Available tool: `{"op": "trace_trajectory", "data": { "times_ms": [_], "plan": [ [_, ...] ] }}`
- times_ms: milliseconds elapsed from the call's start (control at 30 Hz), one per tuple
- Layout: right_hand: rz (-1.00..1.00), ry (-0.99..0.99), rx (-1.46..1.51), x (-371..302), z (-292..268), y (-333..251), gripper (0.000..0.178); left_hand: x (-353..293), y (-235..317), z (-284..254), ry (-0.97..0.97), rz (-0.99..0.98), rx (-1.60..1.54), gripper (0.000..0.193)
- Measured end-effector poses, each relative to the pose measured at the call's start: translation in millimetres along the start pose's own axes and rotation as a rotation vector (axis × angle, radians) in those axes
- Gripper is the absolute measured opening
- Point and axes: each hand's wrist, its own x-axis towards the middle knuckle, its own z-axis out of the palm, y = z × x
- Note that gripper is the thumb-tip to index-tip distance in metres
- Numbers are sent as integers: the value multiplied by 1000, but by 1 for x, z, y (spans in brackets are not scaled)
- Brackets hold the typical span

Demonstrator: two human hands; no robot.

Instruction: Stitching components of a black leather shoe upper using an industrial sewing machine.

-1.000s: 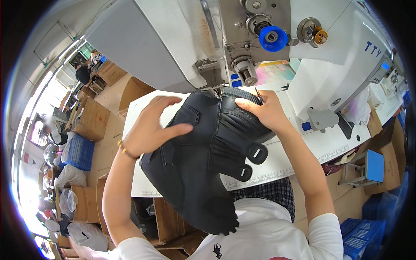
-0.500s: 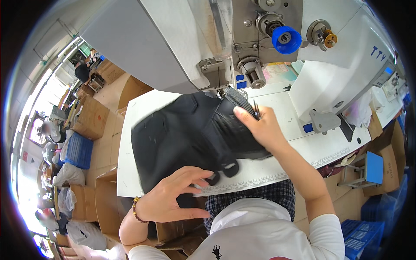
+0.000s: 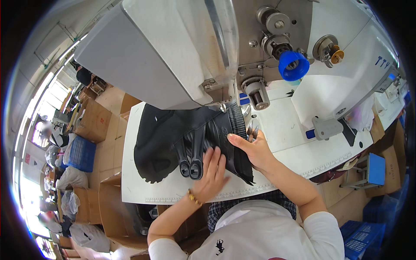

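A black sewn fabric piece (image 3: 158, 130) lies on the white sewing table (image 3: 281, 164), its far edge under the head of a sewing machine (image 3: 160, 56). A ribbed, gathered band (image 3: 237, 121) runs along its right side. Two black straps (image 3: 197, 156) with slotted ends point toward me. My right hand (image 3: 258, 151) is closed at the band's edge, thumb on the fabric, with small metal thread snips (image 3: 253, 129) sticking up from its fingers. My left hand (image 3: 210, 175) rests on the piece beside the straps, fingers stretched out.
A blue knob (image 3: 293, 66) and metal dials project from the machine. Left of the table stand cardboard boxes (image 3: 93, 119) and a blue crate (image 3: 80, 151). An open carton (image 3: 110, 208) sits below the front edge; a blue-topped stool (image 3: 372, 168) is at right.
My left hand has moved right and up onto the fabric. The piece has turned and lies flatter, with its straps now toward me. The right hand keeps its hold, slightly lower.
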Motion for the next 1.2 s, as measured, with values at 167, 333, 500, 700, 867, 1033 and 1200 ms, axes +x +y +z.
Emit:
{"op": "trace_trajectory", "data": {
  "times_ms": [167,333,500,700,867,1033,1200],
  "plan": [
    [35,-19,-17,4,-8,-4,13,43,-26,3,224,161,100,74],
    [83,-120,-337,4,-15,-10,13,56,-28,-37,90,204,99,69],
    [21,-156,-353,2,-13,-8,10,62,-17,-51,-82,308,320,61],
    [12,-148,-338,-2,-13,-11,10,65,-12,-53,-136,302,290,63],
    [26,-126,-384,-6,-10,-15,12,66,-6,-57,-199,249,296,65],
    [103,-112,-352,-8,-10,-20,18,69,4,-60,-223,222,298,66],
    [72,-135,-418,-4,-15,-21,10,71,7,-61,-224,197,287,68]
  ]
}}
